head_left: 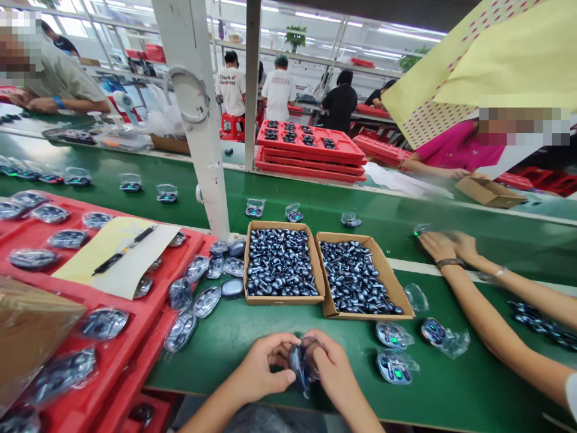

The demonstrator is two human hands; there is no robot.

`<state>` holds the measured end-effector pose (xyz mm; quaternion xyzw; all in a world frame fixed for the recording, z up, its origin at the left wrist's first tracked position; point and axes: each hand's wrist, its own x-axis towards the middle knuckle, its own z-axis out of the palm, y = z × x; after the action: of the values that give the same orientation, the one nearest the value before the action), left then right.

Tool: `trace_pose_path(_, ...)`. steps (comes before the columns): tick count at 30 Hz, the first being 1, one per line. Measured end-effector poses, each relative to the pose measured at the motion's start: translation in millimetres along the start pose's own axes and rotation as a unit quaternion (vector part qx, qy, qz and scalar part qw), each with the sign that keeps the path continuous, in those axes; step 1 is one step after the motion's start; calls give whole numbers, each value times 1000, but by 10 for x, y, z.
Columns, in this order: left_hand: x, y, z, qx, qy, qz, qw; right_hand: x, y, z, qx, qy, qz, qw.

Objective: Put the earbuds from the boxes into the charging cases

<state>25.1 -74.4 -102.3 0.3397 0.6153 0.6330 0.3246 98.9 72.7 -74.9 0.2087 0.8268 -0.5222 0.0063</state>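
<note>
Near the front edge of the green workbench, my left hand [265, 368] grips a dark blue earbud charging case [298, 364] between thumb and fingers. My right hand [331, 364] closes on the same case from the other side, at its transparent plastic wrap. The case is tilted on edge, and my fingers hide part of it. Just beyond my hands stand two cardboard boxes, a left box [283, 300] and a right box [367, 316], both full of dark blue earbuds [282, 261]. To my right lie several opened cases with green lights, including one case [396, 367] with loose film.
Wrapped cases [207, 300] cluster left of the boxes, beside red trays [148, 325] bearing a paper and a pen [124, 249]. A co-worker's hands [444, 246] reach in at right over the green belt [311, 231]. A white post [192, 120] rises behind the bench.
</note>
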Motion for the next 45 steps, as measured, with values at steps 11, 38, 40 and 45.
trace_pose_path(11,336,191,-1179,644,145,-14,751,-58,81,-649,-359,136,84,919)
trace_pose_path(38,-187,315,-420,-32,52,-44,997,103,-484,276,-35,-30,-99,994)
trace_pose_path(40,-201,330,-535,124,89,-21,988,196,-440,267,-116,-10,-77,990)
trace_pose_path(45,-252,451,-901,588,333,-66,734,349,-349,163,-350,23,-53,935)
